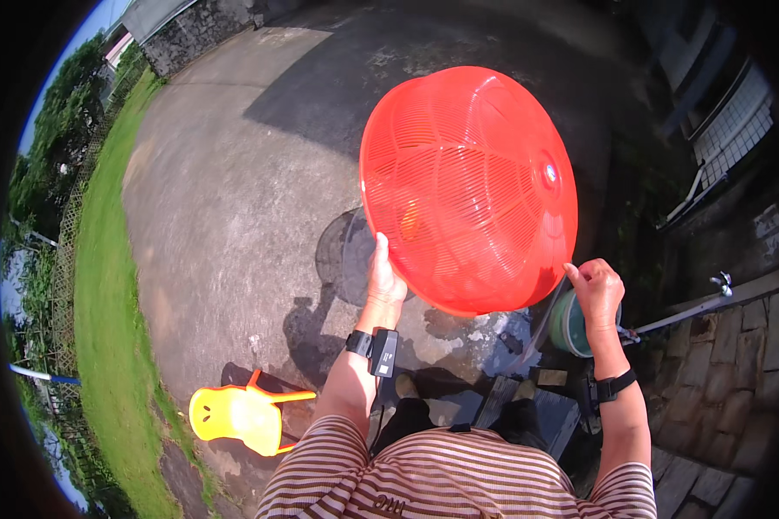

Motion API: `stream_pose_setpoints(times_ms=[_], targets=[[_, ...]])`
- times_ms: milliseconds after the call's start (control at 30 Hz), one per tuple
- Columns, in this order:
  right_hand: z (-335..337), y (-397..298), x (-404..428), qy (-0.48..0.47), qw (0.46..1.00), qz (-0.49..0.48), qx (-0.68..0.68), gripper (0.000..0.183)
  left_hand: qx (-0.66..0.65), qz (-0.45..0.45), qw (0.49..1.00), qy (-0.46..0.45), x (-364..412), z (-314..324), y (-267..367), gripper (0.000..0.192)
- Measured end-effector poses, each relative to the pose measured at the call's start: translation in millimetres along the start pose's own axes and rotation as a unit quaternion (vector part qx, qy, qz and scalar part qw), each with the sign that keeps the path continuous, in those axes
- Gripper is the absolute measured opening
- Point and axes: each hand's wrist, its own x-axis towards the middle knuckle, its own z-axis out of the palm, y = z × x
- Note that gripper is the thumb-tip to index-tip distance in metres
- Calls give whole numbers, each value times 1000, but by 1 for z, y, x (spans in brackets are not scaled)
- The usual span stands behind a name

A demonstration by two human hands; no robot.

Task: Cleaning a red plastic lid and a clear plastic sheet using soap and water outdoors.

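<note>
A large red slatted plastic basket [470,194], or a similar vented cover, is held up in front of me, with a small round sticker on its right part. My left hand [386,279] grips its lower left rim, thumb pointing up along the edge. At the lower right, my right hand [598,289] is closed with its thumb at the rim; its fingers look curled, and whether they pinch the edge is hard to tell. Something orange-yellow shows faintly through the slats. Black devices are strapped on both wrists.
A yellow and orange plastic chair [237,415] stands at the lower left. Below my right hand is a green bucket [571,327], near a white pipe with a tap [724,284]. Wet concrete [435,347] lies by my feet; grass [107,292] and a lattice fence run along the left.
</note>
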Motion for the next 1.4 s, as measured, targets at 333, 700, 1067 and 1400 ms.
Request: stream_pose_setpoints(times_ms=[333,700,1067,1400], targets=[[26,-41,49,-28,997,23,72,20,2,7,999,-50,-28,-46,37,57],[13,-86,45,-78,987,-142,-5,40,-6,47,998,-33,-65,-69,84,53],[58,-87,38,-181,891,200,365,42,9,93,995,-37,-75,-91,108,53],[59,-93,32,-264,816,322,402,37,59,121,990,-36,-69,-111,124,54]])
